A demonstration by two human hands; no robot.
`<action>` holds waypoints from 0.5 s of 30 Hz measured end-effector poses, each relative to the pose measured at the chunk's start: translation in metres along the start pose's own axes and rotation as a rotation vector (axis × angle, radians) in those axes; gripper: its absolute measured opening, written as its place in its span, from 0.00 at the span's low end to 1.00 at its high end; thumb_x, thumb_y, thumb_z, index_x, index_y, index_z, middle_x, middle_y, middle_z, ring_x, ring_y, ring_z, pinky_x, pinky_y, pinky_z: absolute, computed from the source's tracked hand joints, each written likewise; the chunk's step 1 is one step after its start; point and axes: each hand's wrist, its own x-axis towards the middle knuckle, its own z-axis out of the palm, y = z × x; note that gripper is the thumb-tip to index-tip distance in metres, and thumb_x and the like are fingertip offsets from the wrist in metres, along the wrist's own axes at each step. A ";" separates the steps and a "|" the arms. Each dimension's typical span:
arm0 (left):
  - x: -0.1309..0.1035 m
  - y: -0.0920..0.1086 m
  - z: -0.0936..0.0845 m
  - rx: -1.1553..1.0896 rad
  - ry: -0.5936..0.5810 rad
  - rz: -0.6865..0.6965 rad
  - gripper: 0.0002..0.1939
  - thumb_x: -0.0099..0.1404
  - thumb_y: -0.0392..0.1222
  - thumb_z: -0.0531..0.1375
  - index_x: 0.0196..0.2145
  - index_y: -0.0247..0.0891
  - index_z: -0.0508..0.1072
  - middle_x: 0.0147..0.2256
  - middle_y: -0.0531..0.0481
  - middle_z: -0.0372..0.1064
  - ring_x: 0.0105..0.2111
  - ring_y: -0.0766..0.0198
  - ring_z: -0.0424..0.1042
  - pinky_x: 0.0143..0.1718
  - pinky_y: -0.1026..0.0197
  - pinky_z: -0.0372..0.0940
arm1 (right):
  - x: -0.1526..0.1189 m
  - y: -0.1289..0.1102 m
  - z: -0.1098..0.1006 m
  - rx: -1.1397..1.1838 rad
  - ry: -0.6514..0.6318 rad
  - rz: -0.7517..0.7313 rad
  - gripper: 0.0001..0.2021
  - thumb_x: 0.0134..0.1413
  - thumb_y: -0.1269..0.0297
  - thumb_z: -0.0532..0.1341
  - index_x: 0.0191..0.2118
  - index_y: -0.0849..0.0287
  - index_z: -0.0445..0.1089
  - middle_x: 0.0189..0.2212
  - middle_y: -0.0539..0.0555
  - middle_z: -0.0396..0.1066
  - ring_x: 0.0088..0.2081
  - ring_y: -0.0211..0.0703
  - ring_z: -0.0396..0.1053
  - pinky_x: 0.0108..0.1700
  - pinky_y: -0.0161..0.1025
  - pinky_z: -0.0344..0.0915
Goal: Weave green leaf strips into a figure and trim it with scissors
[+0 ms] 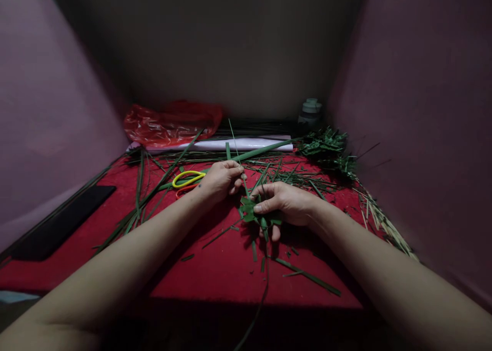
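Observation:
My right hand (pixel 282 202) is closed around a small green woven leaf piece (pixel 249 210), thumb on top and fingers beneath, above the red tabletop (pixel 215 269). Just up and to the left, my left hand (pixel 226 179) pinches a thin leaf strip (pixel 232 130) that runs down toward the woven piece and sticks up past the fingers. From the woven piece a long, thin strand (pixel 265 284) hangs over the table's front edge. Scissors with yellow and orange handles (pixel 188 178) lie beside my left wrist, partly hidden by it.
Long leaves (pixel 140 202) and cut scraps (pixel 307 275) are scattered around. Behind lie a red plastic bag (pixel 169 125), a white roll (pixel 246 145) and a lidded container (pixel 310 111). Bundled leaves (pixel 326 146) sit back right, a black flat object (pixel 63 220) left. Walls flank the table.

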 end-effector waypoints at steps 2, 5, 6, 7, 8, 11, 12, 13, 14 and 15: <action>0.000 0.001 -0.002 0.001 0.003 -0.001 0.05 0.54 0.35 0.58 0.24 0.34 0.64 0.16 0.56 0.61 0.10 0.76 0.54 0.09 0.71 0.47 | 0.000 0.000 0.001 -0.009 0.033 -0.025 0.12 0.43 0.72 0.62 0.37 0.61 0.61 0.23 0.50 0.69 0.18 0.40 0.70 0.16 0.36 0.68; -0.002 0.007 -0.006 -0.009 0.024 0.006 0.06 0.56 0.40 0.58 0.26 0.35 0.65 0.17 0.56 0.61 0.10 0.76 0.54 0.09 0.71 0.47 | 0.001 -0.001 0.001 -0.005 0.114 -0.084 0.13 0.44 0.72 0.62 0.37 0.61 0.61 0.22 0.50 0.70 0.19 0.39 0.70 0.17 0.36 0.69; -0.003 0.009 -0.007 -0.014 0.028 0.004 0.08 0.56 0.42 0.58 0.28 0.35 0.65 0.19 0.55 0.63 0.11 0.76 0.55 0.09 0.71 0.47 | 0.001 -0.001 0.002 -0.004 0.140 -0.106 0.13 0.44 0.71 0.62 0.38 0.61 0.61 0.22 0.50 0.70 0.20 0.40 0.70 0.18 0.36 0.69; -0.005 0.012 -0.008 -0.017 0.020 -0.008 0.10 0.56 0.44 0.59 0.29 0.34 0.66 0.21 0.54 0.65 0.12 0.76 0.56 0.09 0.71 0.48 | 0.002 -0.001 0.002 -0.006 0.161 -0.128 0.14 0.44 0.71 0.62 0.39 0.61 0.61 0.23 0.51 0.70 0.20 0.40 0.70 0.18 0.36 0.69; -0.008 0.013 -0.008 -0.018 -0.007 -0.031 0.12 0.55 0.46 0.59 0.30 0.34 0.67 0.23 0.53 0.66 0.12 0.76 0.57 0.10 0.72 0.48 | 0.002 -0.001 0.002 -0.011 0.182 -0.151 0.14 0.44 0.70 0.62 0.39 0.60 0.61 0.23 0.51 0.71 0.21 0.40 0.70 0.18 0.36 0.69; -0.018 0.014 -0.005 -0.008 -0.147 -0.116 0.15 0.55 0.51 0.59 0.31 0.35 0.67 0.19 0.55 0.63 0.12 0.76 0.55 0.10 0.72 0.45 | 0.003 -0.001 0.002 -0.030 0.262 -0.221 0.16 0.42 0.70 0.64 0.39 0.61 0.61 0.25 0.52 0.71 0.21 0.40 0.70 0.18 0.36 0.69; -0.022 0.014 -0.003 0.019 -0.197 -0.128 0.15 0.55 0.51 0.59 0.30 0.35 0.67 0.17 0.57 0.60 0.11 0.76 0.54 0.10 0.72 0.44 | 0.004 -0.001 0.002 -0.033 0.293 -0.244 0.16 0.41 0.70 0.64 0.38 0.61 0.61 0.25 0.52 0.70 0.21 0.39 0.69 0.19 0.36 0.69; -0.026 0.012 0.000 0.055 -0.238 -0.129 0.14 0.55 0.51 0.59 0.28 0.35 0.66 0.15 0.58 0.58 0.11 0.76 0.53 0.11 0.72 0.44 | 0.004 -0.001 0.002 -0.034 0.325 -0.267 0.16 0.41 0.70 0.65 0.38 0.61 0.62 0.25 0.52 0.70 0.21 0.38 0.69 0.19 0.36 0.69; -0.029 0.011 0.002 0.094 -0.269 -0.124 0.14 0.55 0.50 0.60 0.26 0.35 0.65 0.14 0.58 0.57 0.11 0.76 0.53 0.11 0.71 0.45 | 0.004 -0.001 0.001 -0.032 0.346 -0.286 0.16 0.41 0.69 0.65 0.38 0.61 0.62 0.26 0.53 0.70 0.21 0.38 0.69 0.19 0.37 0.69; -0.032 0.010 0.004 0.125 -0.291 -0.118 0.13 0.55 0.48 0.61 0.25 0.35 0.64 0.14 0.58 0.57 0.11 0.76 0.54 0.12 0.71 0.46 | 0.004 -0.001 0.001 -0.025 0.354 -0.302 0.16 0.41 0.69 0.65 0.38 0.60 0.62 0.26 0.53 0.70 0.22 0.38 0.69 0.19 0.36 0.69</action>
